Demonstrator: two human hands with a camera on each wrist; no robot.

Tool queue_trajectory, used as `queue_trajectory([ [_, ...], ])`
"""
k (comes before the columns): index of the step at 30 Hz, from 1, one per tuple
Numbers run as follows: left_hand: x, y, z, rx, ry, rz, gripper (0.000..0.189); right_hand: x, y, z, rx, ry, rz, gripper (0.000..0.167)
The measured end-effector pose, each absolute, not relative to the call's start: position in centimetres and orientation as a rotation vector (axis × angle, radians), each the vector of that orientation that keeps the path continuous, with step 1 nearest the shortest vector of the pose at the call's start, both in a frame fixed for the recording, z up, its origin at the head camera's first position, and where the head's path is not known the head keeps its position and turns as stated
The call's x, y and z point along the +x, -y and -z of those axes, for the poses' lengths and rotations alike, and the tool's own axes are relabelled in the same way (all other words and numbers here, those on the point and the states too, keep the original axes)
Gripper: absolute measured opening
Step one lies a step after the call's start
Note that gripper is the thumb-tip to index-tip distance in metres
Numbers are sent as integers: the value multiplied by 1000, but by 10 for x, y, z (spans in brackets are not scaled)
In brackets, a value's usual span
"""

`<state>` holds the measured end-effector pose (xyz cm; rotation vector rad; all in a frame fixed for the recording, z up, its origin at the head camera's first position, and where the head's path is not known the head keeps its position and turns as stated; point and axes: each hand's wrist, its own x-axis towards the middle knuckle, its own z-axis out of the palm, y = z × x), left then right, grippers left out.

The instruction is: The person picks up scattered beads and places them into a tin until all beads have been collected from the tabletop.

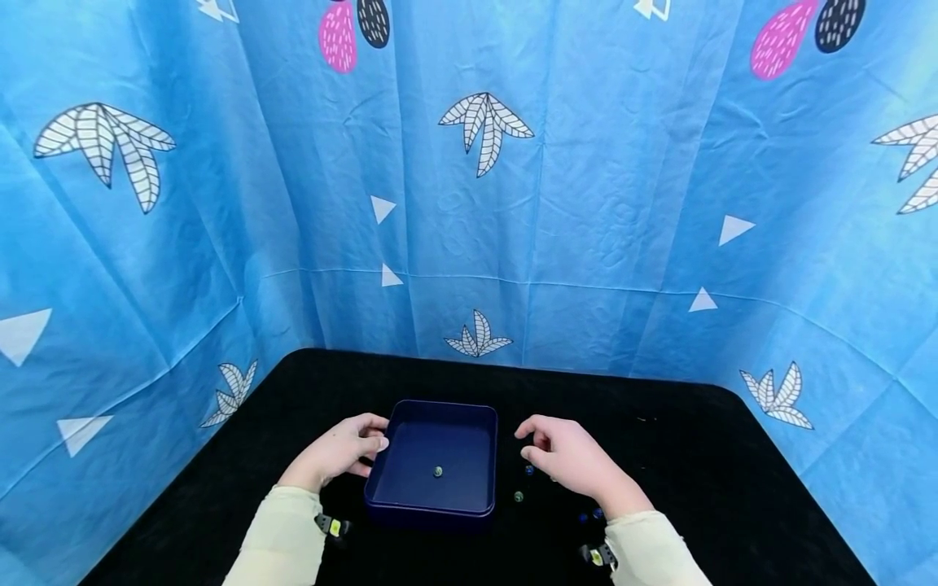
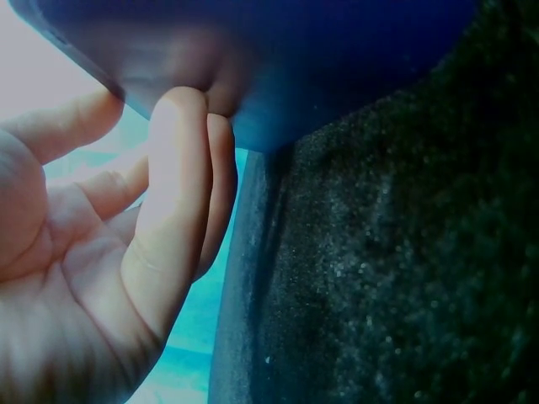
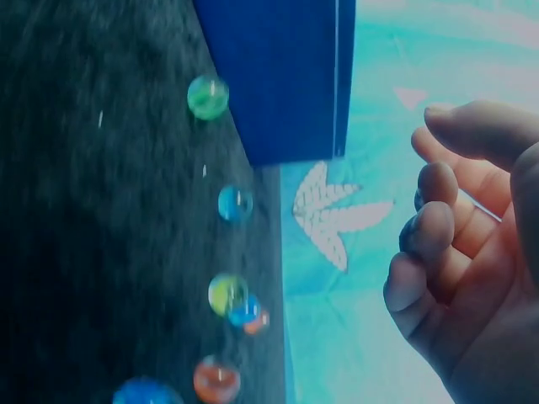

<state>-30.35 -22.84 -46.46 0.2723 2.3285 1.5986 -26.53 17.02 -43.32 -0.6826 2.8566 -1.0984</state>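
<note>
A dark blue, shallow square box (image 1: 432,509) stands on the black surface with one greenish glass marble (image 1: 437,471) inside. My left hand (image 1: 340,448) grips its left side, thumb at the rim. In the left wrist view, fingertips (image 2: 181,105) touch the outer wall. My right hand (image 1: 564,456) hovers to the right of the box. Its fingers are loosely bent, with nothing visible between thumb and fingers. Below it lie a green marble (image 1: 519,496) and a blue marble (image 1: 529,470). The right wrist view also shows a yellow-green marble (image 3: 226,295) and a reddish marble (image 3: 216,380).
Two blue marbles (image 1: 590,515) lie near the right wrist, partly beside the sleeve. A black cloth (image 1: 681,464) covers the table. Blue patterned curtains (image 1: 586,203) hang around its back and sides. Tiny light specks (image 1: 646,419) dot the cloth at the right.
</note>
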Motion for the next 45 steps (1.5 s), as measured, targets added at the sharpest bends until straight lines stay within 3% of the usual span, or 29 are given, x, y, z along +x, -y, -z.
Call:
queue_trajectory([
  [22,-301,228,461,302,-2310,-1617,44,-263,-232,459,-493,-2810,1158,17],
  [45,-303,228,464,313,-2293,-1625,43,-263,-247,475,-595,-2677,1120,15],
])
